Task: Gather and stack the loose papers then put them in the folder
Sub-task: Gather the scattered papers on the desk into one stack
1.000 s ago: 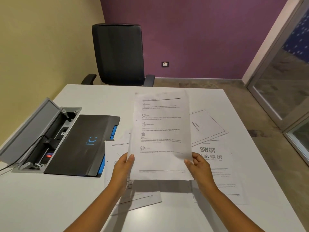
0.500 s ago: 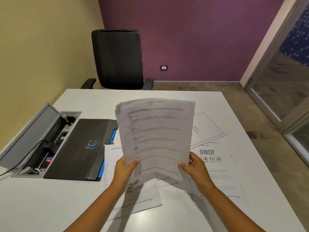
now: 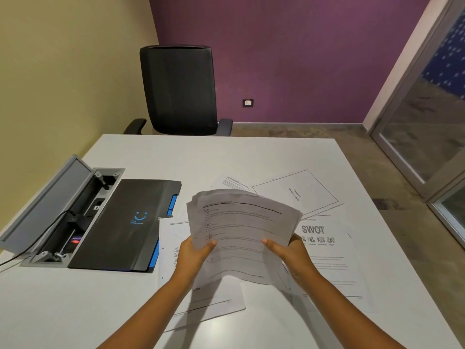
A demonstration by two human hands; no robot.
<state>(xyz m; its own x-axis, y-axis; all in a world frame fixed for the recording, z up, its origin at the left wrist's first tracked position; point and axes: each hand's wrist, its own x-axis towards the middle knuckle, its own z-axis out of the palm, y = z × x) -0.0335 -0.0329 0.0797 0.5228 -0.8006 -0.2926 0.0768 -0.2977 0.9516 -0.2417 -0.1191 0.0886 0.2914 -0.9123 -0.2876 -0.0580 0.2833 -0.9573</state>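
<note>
In the centre of the frame both hands hold a thin stack of printed papers (image 3: 241,227) above the white table (image 3: 214,157). The left hand (image 3: 192,255) grips the left edge of the stack, with the thumb pressed on the printed face and the other fingers hidden behind the sheets. The right hand (image 3: 293,255) grips the right edge in the same way, thumb on top and the rest underneath. The stack bends, its upper part curving away from the camera, and the far edges of the sheets are fanned a little and not aligned.

More loose sheets lie flat on the table. One page with the heading SWOT (image 3: 327,250) is at the right of the hands. A page with a drawn frame (image 3: 297,192) lies turned at an angle in the right centre, and a corner of another sheet (image 3: 229,182) shows just beside it. One sheet (image 3: 216,295) lies under the left forearm, partly in shadow; how many sheets are there I cannot tell.

The black folder (image 3: 125,222) lies closed at the left centre, with a blue smile mark on the cover and blue edges at its right side. At its left, touching it, is an open cable box (image 3: 75,210) set in the table. A black office chair (image 3: 178,89) stands beyond the far edge of the table.
</note>
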